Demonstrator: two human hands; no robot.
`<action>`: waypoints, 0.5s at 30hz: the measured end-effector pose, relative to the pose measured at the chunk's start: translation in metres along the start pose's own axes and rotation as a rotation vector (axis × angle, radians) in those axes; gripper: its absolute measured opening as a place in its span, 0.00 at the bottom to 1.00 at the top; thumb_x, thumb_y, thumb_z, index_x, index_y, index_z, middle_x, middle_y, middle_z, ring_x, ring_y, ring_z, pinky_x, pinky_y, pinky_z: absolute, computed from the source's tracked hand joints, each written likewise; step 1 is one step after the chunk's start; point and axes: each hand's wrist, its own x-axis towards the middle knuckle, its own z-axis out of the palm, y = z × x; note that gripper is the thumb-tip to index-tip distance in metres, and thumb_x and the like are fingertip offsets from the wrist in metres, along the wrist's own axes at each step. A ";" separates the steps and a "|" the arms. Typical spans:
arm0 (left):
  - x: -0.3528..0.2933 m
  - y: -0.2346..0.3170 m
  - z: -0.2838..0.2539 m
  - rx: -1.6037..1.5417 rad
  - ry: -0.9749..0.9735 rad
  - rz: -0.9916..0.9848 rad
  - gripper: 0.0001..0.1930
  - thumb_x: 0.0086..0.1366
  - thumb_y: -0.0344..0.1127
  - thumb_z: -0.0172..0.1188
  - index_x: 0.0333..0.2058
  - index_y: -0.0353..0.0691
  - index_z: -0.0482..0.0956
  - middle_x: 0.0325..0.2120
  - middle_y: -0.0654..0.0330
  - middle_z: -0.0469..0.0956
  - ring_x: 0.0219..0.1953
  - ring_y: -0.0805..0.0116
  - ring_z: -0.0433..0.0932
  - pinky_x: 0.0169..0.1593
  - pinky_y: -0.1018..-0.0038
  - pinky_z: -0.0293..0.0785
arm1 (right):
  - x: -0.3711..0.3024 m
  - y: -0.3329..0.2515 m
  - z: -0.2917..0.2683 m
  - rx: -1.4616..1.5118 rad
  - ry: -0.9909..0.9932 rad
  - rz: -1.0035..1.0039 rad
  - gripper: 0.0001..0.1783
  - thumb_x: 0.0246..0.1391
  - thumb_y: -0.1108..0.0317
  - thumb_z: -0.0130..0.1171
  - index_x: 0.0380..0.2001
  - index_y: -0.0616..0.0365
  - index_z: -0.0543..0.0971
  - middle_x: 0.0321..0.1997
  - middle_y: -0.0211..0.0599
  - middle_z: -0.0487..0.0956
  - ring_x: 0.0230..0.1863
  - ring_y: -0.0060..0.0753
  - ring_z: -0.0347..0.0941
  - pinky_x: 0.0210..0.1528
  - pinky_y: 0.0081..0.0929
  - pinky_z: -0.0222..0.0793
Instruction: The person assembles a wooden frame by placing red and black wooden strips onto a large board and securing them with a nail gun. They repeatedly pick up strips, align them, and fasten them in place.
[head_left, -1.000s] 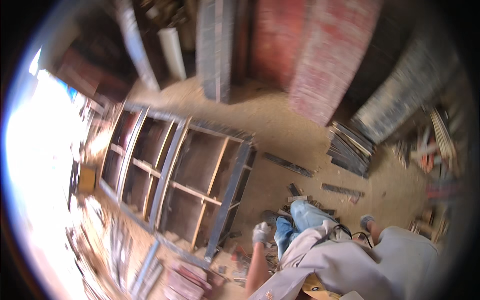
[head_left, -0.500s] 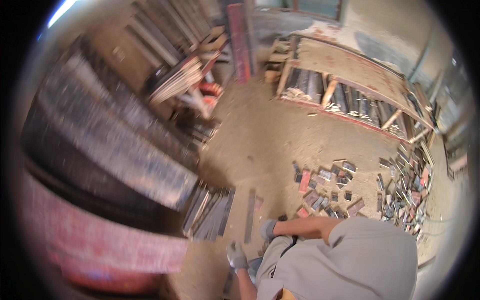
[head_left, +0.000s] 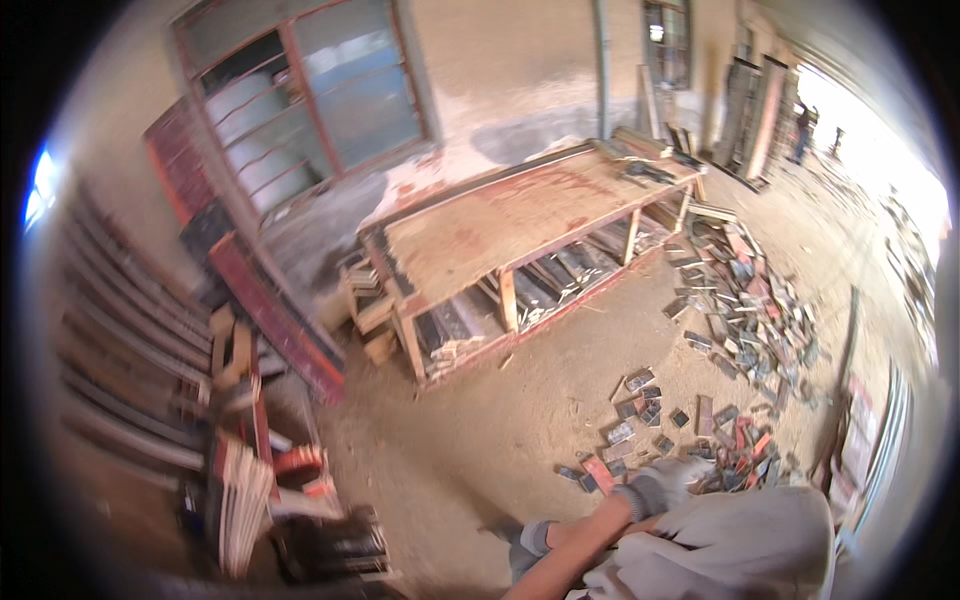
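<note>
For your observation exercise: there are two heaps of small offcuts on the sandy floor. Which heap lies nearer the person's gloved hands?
The smaller heap just ahead of the right hand. The larger heap lies farther off, beside the workbench.

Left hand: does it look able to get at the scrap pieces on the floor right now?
Probably yes. The gloved left hand hangs just above the near scrap pieces on the floor, and nothing lies between them.

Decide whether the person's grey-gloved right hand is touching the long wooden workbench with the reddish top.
Apart. The head view shows the grey-gloved right hand low by the scattered offcuts, with bare sandy floor between it and the long wooden workbench.
</note>
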 end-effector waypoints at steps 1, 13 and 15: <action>-0.028 -0.021 -0.041 0.069 0.065 -0.046 0.35 0.59 0.52 0.68 0.61 0.39 0.74 0.58 0.47 0.78 0.58 0.49 0.78 0.62 0.59 0.72 | 0.006 -0.009 -0.015 0.024 -0.009 0.039 0.18 0.56 0.57 0.55 0.40 0.53 0.88 0.44 0.49 0.85 0.46 0.53 0.83 0.50 0.45 0.76; -0.414 -0.330 -0.448 0.492 1.033 -0.687 0.32 0.64 0.50 0.62 0.62 0.39 0.72 0.55 0.47 0.78 0.54 0.46 0.78 0.62 0.56 0.70 | 0.352 -0.469 -0.357 -0.234 0.243 -0.663 0.21 0.63 0.54 0.51 0.46 0.55 0.86 0.49 0.52 0.84 0.49 0.54 0.81 0.55 0.43 0.75; -0.501 -0.370 -0.529 0.370 1.283 -0.711 0.29 0.65 0.48 0.62 0.60 0.38 0.74 0.53 0.47 0.79 0.52 0.45 0.79 0.60 0.55 0.72 | 0.397 -0.468 -0.408 0.089 0.388 -0.502 0.19 0.62 0.57 0.52 0.42 0.58 0.86 0.47 0.51 0.85 0.46 0.55 0.82 0.51 0.45 0.77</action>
